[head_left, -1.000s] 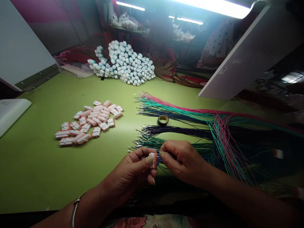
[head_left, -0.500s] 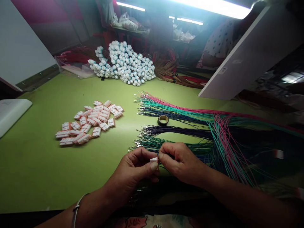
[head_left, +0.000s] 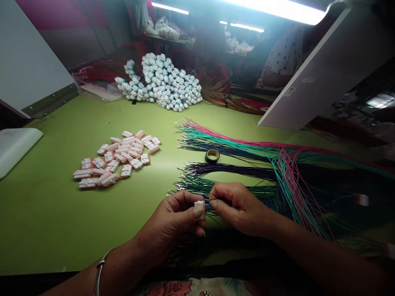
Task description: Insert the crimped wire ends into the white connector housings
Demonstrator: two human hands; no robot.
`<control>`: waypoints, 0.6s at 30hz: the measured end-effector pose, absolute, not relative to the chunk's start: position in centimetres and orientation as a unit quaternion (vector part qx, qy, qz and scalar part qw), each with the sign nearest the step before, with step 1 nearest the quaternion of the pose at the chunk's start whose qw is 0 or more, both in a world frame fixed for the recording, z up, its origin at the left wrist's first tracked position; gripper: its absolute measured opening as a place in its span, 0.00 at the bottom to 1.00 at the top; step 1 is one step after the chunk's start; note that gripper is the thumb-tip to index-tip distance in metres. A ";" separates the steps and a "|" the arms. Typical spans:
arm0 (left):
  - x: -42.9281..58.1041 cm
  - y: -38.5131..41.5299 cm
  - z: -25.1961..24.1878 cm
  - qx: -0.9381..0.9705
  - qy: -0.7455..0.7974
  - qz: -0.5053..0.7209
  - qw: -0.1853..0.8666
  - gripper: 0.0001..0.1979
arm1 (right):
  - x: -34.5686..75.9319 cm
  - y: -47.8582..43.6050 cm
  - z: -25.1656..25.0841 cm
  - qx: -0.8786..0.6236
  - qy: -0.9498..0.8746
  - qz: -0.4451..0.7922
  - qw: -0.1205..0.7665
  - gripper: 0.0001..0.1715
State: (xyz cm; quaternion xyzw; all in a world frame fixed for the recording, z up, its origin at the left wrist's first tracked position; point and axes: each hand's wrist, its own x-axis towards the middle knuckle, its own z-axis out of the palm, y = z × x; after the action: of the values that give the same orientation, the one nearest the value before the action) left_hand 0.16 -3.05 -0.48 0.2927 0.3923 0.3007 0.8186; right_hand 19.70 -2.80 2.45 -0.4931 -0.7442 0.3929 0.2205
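My left hand (head_left: 177,220) grips a small white connector housing (head_left: 200,209) with an orange edge between thumb and fingers. Just to its right, my right hand (head_left: 236,207) is closed in a pinch on what looks like a thin wire, mostly hidden by the fingers. A small gap separates the right fingertips from the housing. Behind both hands lie bundles of green wires (head_left: 247,190) and dark wires (head_left: 234,169) with bare metal terminals at their left ends. To the left, a loose heap of similar white-and-orange housings (head_left: 123,154) rests on the green tabletop (head_left: 58,222).
A roll of black tape (head_left: 212,156) sits between the wire bundles. Pink and teal wires (head_left: 228,137) run off to the right. At the back is a large pile of white connectors (head_left: 171,82). A white panel (head_left: 304,86) slants at the right; a person stands behind it.
My right hand has drawn slightly right, away from the housing. The housing has tilted in my left hand and shows more of its face.
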 end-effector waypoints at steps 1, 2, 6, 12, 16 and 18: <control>0.2 -3.1 -0.6 0.299 0.391 0.300 0.817 0.09 | 19.6 -2.9 2.4 -0.493 -0.743 0.395 0.221 0.08; 0.3 -3.2 -0.6 0.307 0.388 0.300 0.816 0.09 | 19.5 -3.0 2.3 -0.491 -0.742 0.398 0.223 0.08; 0.4 -3.3 -0.7 0.313 0.377 0.298 0.819 0.09 | 19.4 -3.0 2.2 -0.494 -0.732 0.413 0.223 0.08; 0.3 -3.1 -0.4 0.287 0.388 0.302 0.822 0.08 | 19.8 -2.6 2.4 -0.478 -0.757 0.382 0.230 0.07; 0.3 -3.1 -0.7 0.311 0.384 0.300 0.816 0.09 | 19.7 -2.8 2.3 -0.468 -0.767 0.360 0.250 0.07; 0.3 -3.2 -0.8 0.318 0.383 0.301 0.813 0.09 | 19.6 -3.0 2.1 -0.465 -0.767 0.361 0.255 0.07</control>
State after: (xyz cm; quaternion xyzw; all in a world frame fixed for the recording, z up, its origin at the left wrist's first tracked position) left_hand 0.29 -3.16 -0.79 0.3184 0.3832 0.3007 0.8133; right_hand 19.58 -2.97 2.15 -0.4646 -0.7672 0.3611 0.2551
